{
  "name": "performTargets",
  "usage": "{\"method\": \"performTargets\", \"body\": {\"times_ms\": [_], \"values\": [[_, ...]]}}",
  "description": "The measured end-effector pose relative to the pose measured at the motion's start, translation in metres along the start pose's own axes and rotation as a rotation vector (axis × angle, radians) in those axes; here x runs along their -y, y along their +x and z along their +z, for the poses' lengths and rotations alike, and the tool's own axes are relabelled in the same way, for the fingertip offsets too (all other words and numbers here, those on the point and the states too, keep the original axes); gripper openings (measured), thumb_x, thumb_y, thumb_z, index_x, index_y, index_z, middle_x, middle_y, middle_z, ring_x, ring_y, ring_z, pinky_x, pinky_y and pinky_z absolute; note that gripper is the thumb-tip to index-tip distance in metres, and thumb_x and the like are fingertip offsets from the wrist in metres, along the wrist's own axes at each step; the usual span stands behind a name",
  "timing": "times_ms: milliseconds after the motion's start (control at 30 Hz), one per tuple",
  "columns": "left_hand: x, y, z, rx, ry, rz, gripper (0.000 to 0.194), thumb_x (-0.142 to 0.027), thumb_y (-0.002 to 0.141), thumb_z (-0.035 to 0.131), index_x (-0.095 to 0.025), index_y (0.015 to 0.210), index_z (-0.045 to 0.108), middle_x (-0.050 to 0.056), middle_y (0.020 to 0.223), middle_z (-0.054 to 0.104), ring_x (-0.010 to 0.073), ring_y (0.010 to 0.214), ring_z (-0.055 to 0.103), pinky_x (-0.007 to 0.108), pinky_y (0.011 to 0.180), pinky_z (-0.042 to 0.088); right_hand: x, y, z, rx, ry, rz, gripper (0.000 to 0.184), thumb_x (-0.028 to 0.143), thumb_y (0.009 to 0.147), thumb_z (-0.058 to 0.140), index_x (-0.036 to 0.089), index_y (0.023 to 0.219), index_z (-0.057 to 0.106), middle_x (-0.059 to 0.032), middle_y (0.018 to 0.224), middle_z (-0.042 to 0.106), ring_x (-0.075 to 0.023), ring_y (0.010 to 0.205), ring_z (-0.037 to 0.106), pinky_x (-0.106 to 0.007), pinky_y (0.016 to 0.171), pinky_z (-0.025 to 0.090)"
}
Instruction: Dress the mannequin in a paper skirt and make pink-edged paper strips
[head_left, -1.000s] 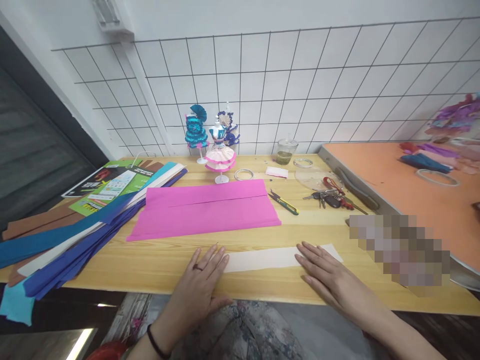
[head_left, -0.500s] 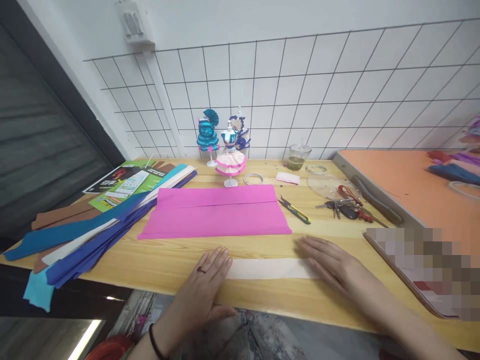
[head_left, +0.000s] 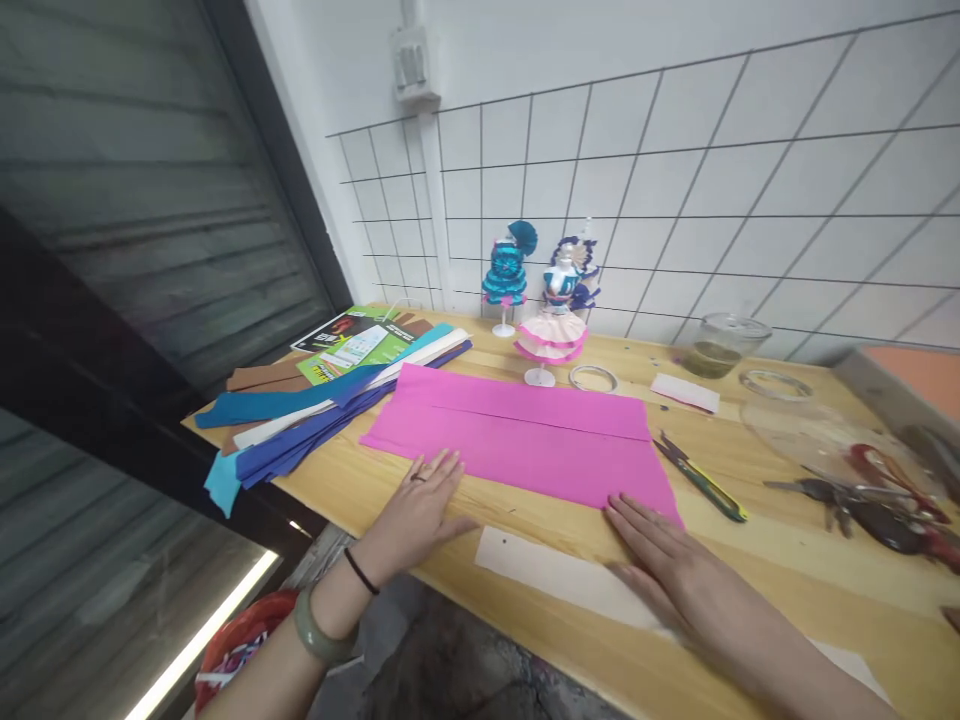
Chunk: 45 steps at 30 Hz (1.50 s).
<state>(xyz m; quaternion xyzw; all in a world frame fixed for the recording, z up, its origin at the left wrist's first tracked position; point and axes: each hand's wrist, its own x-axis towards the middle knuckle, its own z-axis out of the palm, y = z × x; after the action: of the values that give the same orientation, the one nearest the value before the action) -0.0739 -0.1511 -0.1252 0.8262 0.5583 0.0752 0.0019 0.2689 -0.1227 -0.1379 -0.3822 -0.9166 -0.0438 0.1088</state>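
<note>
left hand (head_left: pixel 420 512): palm down, thumb (head_left: pixel 457 527) out | right hand (head_left: pixel 667 562): palm down, fingers (head_left: pixel 634 522) extended

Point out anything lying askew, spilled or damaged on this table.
The cyan piece sticks out past the left edge of the table, as if it has slipped from the stack. A few dark specks dot the wood, perhaps stray scraps. No spill or clear damage shows.

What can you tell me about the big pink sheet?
The pink sheet looks like crepe paper. It's a long piece lying flat on the wooden table, with slanting ends and a thin dark line running lengthwise. Fingertips of the left hand and right hand are at its near edge.
</note>
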Motion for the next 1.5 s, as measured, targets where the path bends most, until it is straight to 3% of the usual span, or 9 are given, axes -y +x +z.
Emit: {"method": "performTargets", "body": {"times_ms": [267,633,800,900,1000,1200,1300,1400,1500], "values": [[0.065,-0.036,0.001,-0.026,0.087,-0.299,0.067,-0.058,0.087,0.026,-0.016,0.14,0.028,0.013,0.143,0.032,0.0236,0.135,0.025,0.046,0.109,0.017,-0.005,-0.004,0.011,-0.071,-0.075,-0.059,0.054,0.046,0.087,0.043,0.011,0.128,0.051,-0.0105,0.134,0.045,-0.0293,0.119,0.048,-0.046,0.091,0.05],[0.07,-0.039,0.001,-0.025,0.059,-0.363,0.065,-0.058,0.088,0.025,-0.019,0.139,0.029,0.011,0.144,0.031,0.0244,0.135,0.023,0.048,0.108,0.017,-0.004,-0.004,0.007,0.007,0.009,0.011,0.053,0.045,0.088,0.041,0.012,0.129,0.049,-0.0097,0.136,0.042,-0.0286,0.123,0.043,-0.047,0.098,0.044],[0.074,-0.034,-0.011,-0.041,-0.089,-0.416,0.063,-0.055,0.089,0.025,-0.019,0.14,0.027,0.01,0.143,0.035,0.0237,0.132,0.03,0.045,0.107,0.023,0.001,0.003,-0.018,0.146,0.222,0.157,0.054,0.047,0.09,0.035,0.017,0.133,0.045,-0.0071,0.14,0.038,-0.0268,0.127,0.037,-0.046,0.104,0.035],[0.084,-0.021,-0.022,-0.134,-0.092,-0.435,0.064,-0.055,0.087,0.032,-0.015,0.136,0.035,0.012,0.137,0.044,0.0242,0.126,0.041,0.039,0.104,0.031,-0.007,0.013,-0.039,0.182,0.382,0.221,0.052,0.046,0.091,0.029,0.021,0.135,0.043,-0.0045,0.141,0.038,-0.0245,0.127,0.038,-0.044,0.105,0.034],[0.104,0.004,-0.028,-0.207,-0.006,-0.373,0.055,-0.047,0.087,0.038,-0.017,0.133,0.04,0.01,0.133,0.049,0.0253,0.121,0.045,0.039,0.102,0.033,-0.03,0.036,-0.045,0.152,0.437,0.263,0.049,0.046,0.091,0.032,0.024,0.132,0.046,-0.0033,0.14,0.041,-0.0247,0.128,0.038,-0.045,0.106,0.032],[0.152,0.074,-0.031,-0.149,0.093,-0.351,0.051,-0.028,0.084,0.043,-0.01,0.132,0.039,0.015,0.133,0.046,0.0274,0.122,0.042,0.041,0.101,0.032,-0.09,0.107,-0.009,0.08,0.21,0.184,0.046,0.034,0.089,0.034,0.012,0.124,0.053,-0.0135,0.131,0.051,-0.0268,0.118,0.049,-0.042,0.1,0.038],[0.168,0.104,-0.034,-0.116,0.099,-0.319,0.057,-0.024,0.079,0.047,-0.012,0.134,0.037,0.015,0.134,0.045,0.0292,0.123,0.039,0.042,0.1,0.032,-0.111,0.135,0.008,0.056,0.07,0.097,0.042,0.029,0.086,0.04,0.014,0.123,0.054,-0.0131,0.126,0.055,-0.0267,0.116,0.051,-0.039,0.098,0.04],[0.178,0.124,-0.035,-0.066,0.092,-0.282,0.055,-0.021,0.072,0.054,-0.014,0.126,0.047,0.014,0.118,0.058,0.0294,0.112,0.049,0.04,0.095,0.036,-0.124,0.148,0.018,0.069,0.029,0.099,0.04,0.026,0.082,0.046,0.015,0.119,0.056,-0.0135,0.118,0.061,-0.0276,0.107,0.056,-0.039,0.092,0.042],[0.183,0.134,-0.035,-0.021,0.074,-0.243,0.035,-0.015,0.068,0.053,-0.019,0.101,0.064,0.009,0.095,0.065,0.0262,0.096,0.057,0.035,0.087,0.041,-0.133,0.153,0.024,0.08,-0.018,0.128,0.041,0.027,0.079,0.05,0.014,0.117,0.057,-0.016,0.11,0.063,-0.0297,0.099,0.058,-0.042,0.086,0.043]]}}
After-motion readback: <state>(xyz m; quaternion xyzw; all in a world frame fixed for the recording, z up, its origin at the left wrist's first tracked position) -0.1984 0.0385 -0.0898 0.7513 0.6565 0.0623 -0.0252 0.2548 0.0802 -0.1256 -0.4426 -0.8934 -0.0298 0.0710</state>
